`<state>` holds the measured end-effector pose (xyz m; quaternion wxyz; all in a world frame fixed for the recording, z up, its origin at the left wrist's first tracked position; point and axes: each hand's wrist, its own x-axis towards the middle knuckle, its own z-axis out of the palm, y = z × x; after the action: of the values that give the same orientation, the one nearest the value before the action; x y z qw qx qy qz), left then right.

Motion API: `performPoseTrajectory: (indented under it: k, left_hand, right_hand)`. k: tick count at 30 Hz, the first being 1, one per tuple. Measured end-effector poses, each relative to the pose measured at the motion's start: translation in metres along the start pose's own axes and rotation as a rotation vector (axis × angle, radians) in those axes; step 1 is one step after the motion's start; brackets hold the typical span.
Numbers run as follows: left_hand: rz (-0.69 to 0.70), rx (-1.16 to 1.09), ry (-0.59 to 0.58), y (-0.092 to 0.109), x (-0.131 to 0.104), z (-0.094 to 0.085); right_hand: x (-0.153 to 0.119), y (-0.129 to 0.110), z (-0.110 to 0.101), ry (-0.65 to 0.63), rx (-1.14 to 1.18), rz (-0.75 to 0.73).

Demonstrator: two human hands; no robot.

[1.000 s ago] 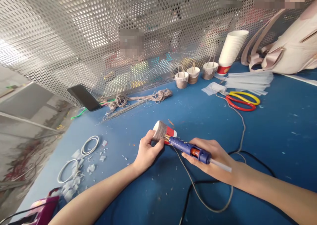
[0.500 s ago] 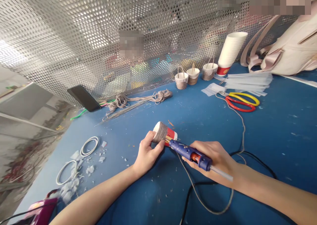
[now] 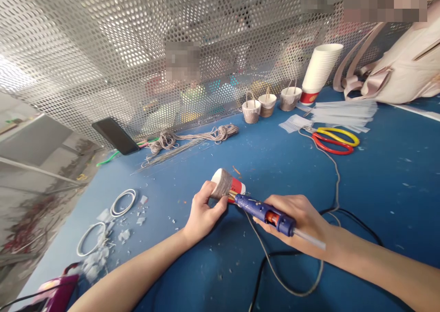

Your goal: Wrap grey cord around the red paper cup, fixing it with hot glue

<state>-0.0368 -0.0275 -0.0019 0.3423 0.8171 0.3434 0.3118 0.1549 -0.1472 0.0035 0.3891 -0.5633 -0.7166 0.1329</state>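
Observation:
Tilted on its side, a paper cup (image 3: 238, 185) with a red band is gripped by my left hand (image 3: 204, 211), thumb and fingers around it. Grey-brown cord (image 3: 223, 183) is wound round the part near its white rim. My right hand (image 3: 295, 220) is closed on a blue glue gun (image 3: 264, 211), whose tip is at the cup beside the edge of the winding. A clear glue stick (image 3: 309, 238) sticks out of the gun's back. From the cup a loose length of cord (image 3: 263, 245) loops down over the blue table. The trigger fingers are mostly hidden.
Scissors (image 3: 335, 140), glue sticks (image 3: 343, 115), stacked cups (image 3: 321, 69) and several small handled cups (image 3: 251, 112) stand or lie at the back right. Cord bundles (image 3: 167, 140) and a phone (image 3: 115, 135) lie along the mesh panel (image 3: 137, 87). White rings (image 3: 123, 203) and scraps are left; a black cable (image 3: 261, 275) runs below.
Both hands, the cup and the glue gun hold nearly the same place. The whole view has shifted very slightly; nothing was taken up or let go.

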Motion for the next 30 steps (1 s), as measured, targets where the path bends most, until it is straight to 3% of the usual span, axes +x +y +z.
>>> performPoseTrajectory:
  k: [30]
  left_hand:
    - [0.028,-0.065,-0.051,-0.0043,-0.0004,-0.0023]
  right_hand:
    - [0.0005,-0.0005,-0.0059,-0.005,-0.001,0.052]
